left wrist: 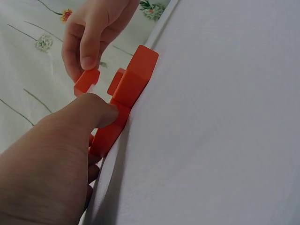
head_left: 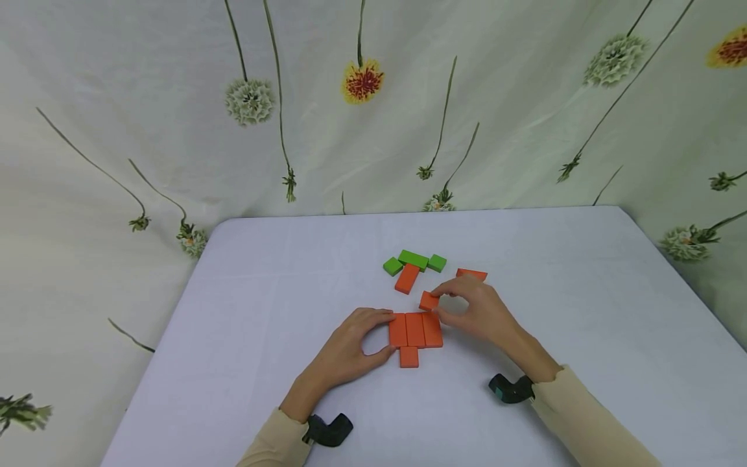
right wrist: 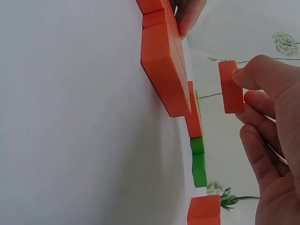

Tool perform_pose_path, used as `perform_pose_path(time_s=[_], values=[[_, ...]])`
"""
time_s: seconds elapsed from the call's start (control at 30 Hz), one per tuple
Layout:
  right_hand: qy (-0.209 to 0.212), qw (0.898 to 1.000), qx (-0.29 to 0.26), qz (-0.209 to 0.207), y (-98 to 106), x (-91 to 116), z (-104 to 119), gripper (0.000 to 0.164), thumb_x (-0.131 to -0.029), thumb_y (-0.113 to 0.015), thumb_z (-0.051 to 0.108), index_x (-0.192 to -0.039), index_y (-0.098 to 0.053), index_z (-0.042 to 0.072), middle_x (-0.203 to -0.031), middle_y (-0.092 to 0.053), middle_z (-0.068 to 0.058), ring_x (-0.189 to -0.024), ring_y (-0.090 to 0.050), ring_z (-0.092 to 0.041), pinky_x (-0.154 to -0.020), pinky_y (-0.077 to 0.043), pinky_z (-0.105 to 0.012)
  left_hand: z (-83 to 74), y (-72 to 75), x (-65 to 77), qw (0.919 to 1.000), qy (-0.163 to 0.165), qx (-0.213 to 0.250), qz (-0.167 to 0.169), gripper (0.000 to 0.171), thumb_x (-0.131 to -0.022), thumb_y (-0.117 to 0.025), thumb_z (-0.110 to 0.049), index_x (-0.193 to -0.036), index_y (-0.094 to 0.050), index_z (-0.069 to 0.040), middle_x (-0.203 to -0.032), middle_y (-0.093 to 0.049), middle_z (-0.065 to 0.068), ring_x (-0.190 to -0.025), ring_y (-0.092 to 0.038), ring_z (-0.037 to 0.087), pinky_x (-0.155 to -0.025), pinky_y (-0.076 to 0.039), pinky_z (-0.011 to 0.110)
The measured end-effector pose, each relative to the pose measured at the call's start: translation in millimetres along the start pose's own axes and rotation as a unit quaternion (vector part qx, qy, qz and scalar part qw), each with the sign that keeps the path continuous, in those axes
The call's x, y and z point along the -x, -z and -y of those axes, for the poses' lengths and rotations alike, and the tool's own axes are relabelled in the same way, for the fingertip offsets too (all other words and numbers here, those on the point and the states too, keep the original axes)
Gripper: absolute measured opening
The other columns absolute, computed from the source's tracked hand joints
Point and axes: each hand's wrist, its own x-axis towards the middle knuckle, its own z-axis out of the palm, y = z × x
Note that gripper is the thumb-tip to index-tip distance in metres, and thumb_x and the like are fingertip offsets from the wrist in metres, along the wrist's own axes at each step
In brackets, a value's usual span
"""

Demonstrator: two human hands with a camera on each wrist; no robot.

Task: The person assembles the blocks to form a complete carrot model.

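Note:
Three upright orange blocks [head_left: 415, 329] stand side by side on the table, with a small orange block [head_left: 409, 357] against their near side. My left hand [head_left: 350, 344] holds the leftmost of the three, its thumb at the near end and a finger at the far end. Between thumb and fingers my right hand [head_left: 481, 311] pinches another small orange block [right wrist: 230, 86]. It is raised near the far side of the row, clear of the blocks in the right wrist view. The left wrist view shows my left thumb [left wrist: 101, 111] pressed against orange.
Beyond the row, an orange block [head_left: 407, 278] lies at a slant below a long green block [head_left: 414, 260]. Small green blocks [head_left: 393, 266] flank the green one. One more orange block [head_left: 471, 274] is partly behind my right hand. White cloth covers the table [head_left: 262, 272].

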Motion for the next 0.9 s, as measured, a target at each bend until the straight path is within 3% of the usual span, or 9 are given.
perform_pose_path(time_s=[0.27, 0.6, 0.9], values=[[0.035, 0.999, -0.02, 0.036, 4, 15, 8, 0.029, -0.084, -0.084, 0.012, -0.111, -0.077, 0.015, -0.107, -0.074, 0.007, -0.103, -0.067, -0.015, -0.092, -0.06, -0.042, 0.8, -0.8, -0.3, 1.0, -0.003, 0.001, -0.002, 0.053, -0.089, -0.082, -0.028, -0.138, -0.064, -0.015, -0.14, -0.063, -0.003, -0.132, -0.055, 0.017, -0.109, -0.052, 0.04], [0.085, 0.993, -0.052, 0.07, 0, 33, 8, 0.032, -0.081, -0.086, 0.01, -0.11, -0.077, 0.019, -0.105, -0.073, 0.015, -0.101, -0.064, -0.006, -0.088, -0.059, -0.029, 2.4, -1.8, -0.9, 1.0, -0.004, -0.001, 0.001, 0.054, -0.089, -0.082, -0.028, -0.138, -0.064, -0.016, -0.14, -0.063, -0.003, -0.132, -0.055, 0.016, -0.11, -0.051, 0.039], [0.103, 0.988, -0.055, 0.103, -3, 42, 10, 0.031, -0.083, -0.085, 0.012, -0.111, -0.076, 0.022, -0.105, -0.071, 0.016, -0.1, -0.063, -0.004, -0.088, -0.058, -0.027, 2.3, -1.9, -0.3, 0.9999, -0.01, -0.008, -0.004, 0.054, -0.088, -0.082, -0.028, -0.138, -0.064, -0.016, -0.14, -0.063, -0.003, -0.131, -0.056, 0.016, -0.109, -0.051, 0.039]])
